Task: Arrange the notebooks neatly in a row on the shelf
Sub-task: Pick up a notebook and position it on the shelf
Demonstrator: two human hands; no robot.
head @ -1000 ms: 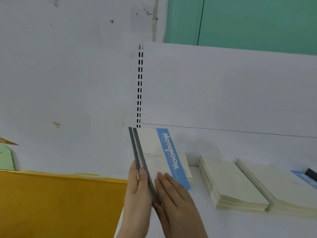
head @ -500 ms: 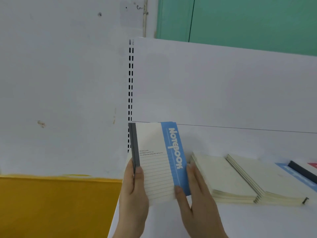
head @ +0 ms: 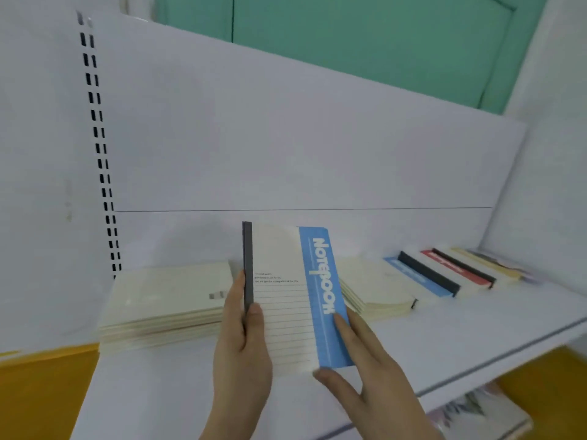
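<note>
Notebook (head: pixel 287 296) held upright above the shelf (head: pixel 444 338), dark spine to the left, blue "Notebook" band to the right, cover toward the camera. Clamped at the spine edge by the left hand (head: pixel 243 341), thumb on the cover. Steadied at the lower right corner by the right hand (head: pixel 359 363), fingers spread along the blue band and thumb under the bottom edge.

Left stack (head: pixel 165 306) lying flat on the shelf, just beside the left hand. Right stack (head: pixel 374 290) lying flat behind the blue band. Farther right, a fanned row (head: pixel 444 271) of overlapping notebooks (blue, black and red visible; the rest too blurred to tell).

Progress, judged: partly done. Several groups laid along the shelf, but unevenly spaced and angled. Remaining: placement of the held notebook, probably between the two stacks, then squaring of the row.
</note>
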